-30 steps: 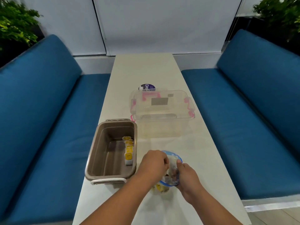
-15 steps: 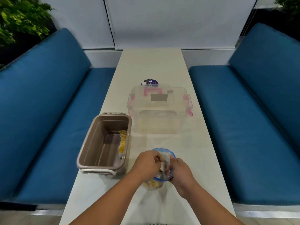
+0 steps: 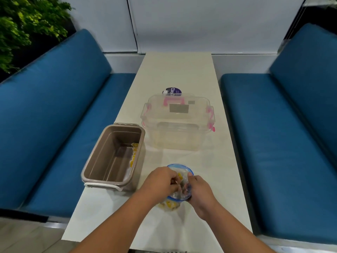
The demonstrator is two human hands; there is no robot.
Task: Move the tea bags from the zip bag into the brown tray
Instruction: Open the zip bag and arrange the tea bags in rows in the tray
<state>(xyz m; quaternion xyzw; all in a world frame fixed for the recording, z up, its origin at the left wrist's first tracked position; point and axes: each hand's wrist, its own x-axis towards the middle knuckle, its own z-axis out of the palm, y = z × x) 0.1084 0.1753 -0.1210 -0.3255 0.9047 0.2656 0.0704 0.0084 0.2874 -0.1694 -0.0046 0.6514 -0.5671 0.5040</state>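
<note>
We grip the zip bag [image 3: 182,194] with the right hand [image 3: 199,190]: thumb and fingers are curled around the near right side of its blue-edged mouth and hold it open and upright. The left hand [image 3: 161,181] sits at the left side of the same mouth, with its fingers curled down into the opening. We cannot tell whether these fingers pinch a tea bag or only the plastic, because the fingertips are hidden. A yellow tag shows just beyond them, inside the mouth.

The remaining tea bags [image 3: 168,205] lie in the bottom of the zip bag and show as yellow shapes through the clear plastic below the left wrist. The bag stands on the pale table [image 3: 176,70], near its front edge.

The brown tray [image 3: 93,156] stands just to the left of the hands, with its white handle facing us. A row of tea bags [image 3: 134,154] lies inside it against the right wall.

Beyond the zip bag stands a clear lidded box [image 3: 177,132] with pink latches. A purple round lid [image 3: 172,91] marked "Clay" lies just behind that box.

Blue cushioned benches [image 3: 54,115] flank the table on both sides. A green plant [image 3: 27,24] fills the upper left corner.
</note>
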